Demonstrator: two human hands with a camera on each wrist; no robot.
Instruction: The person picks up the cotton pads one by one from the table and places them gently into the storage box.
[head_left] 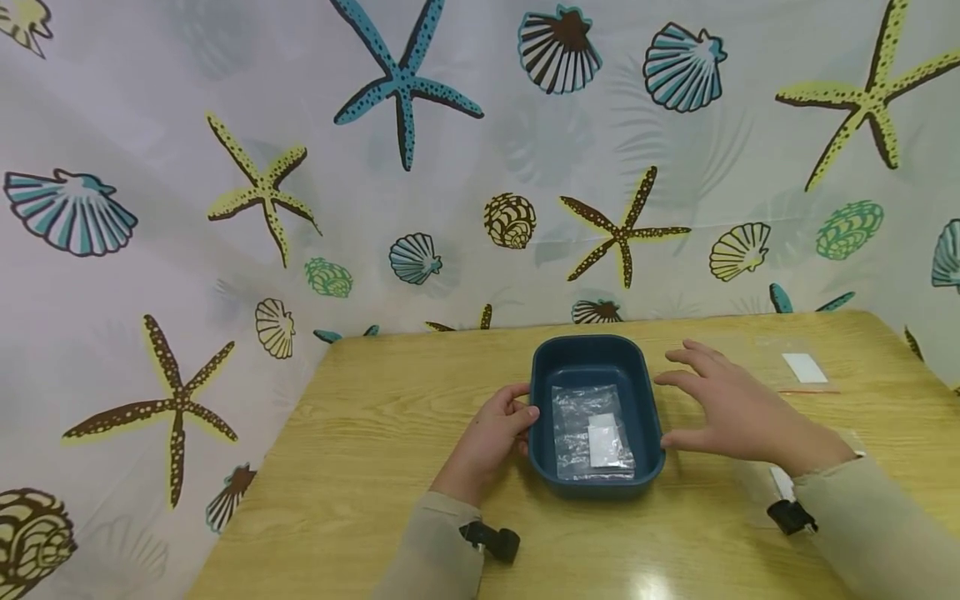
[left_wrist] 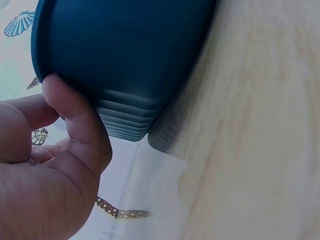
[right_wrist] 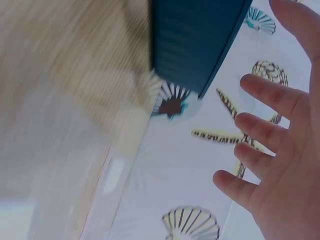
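A dark blue plastic bin (head_left: 588, 357) with rounded corners stands on the wooden table. Inside it lie clear plastic bags (head_left: 573, 433) with white labels. My left hand (head_left: 483, 433) grips the bin's left side, with the thumb at the rim; the left wrist view shows the bin's ribbed outer wall (left_wrist: 125, 115) beside this hand. Over on the right side, my right hand (head_left: 731, 408) is held with its fingers spread and nothing in them, the thumb tip right by the rim. In the right wrist view those fingers (right_wrist: 267, 95) point toward the bin (right_wrist: 192, 45).
At the table's right back lies a clear bag with a white label (head_left: 804, 368) and a red line along its edge. Another bag with a white label (head_left: 782, 482) is partly hidden under my right forearm. A curtain (head_left: 465, 275) printed with shells and starfish hangs behind the table (head_left: 390, 417).
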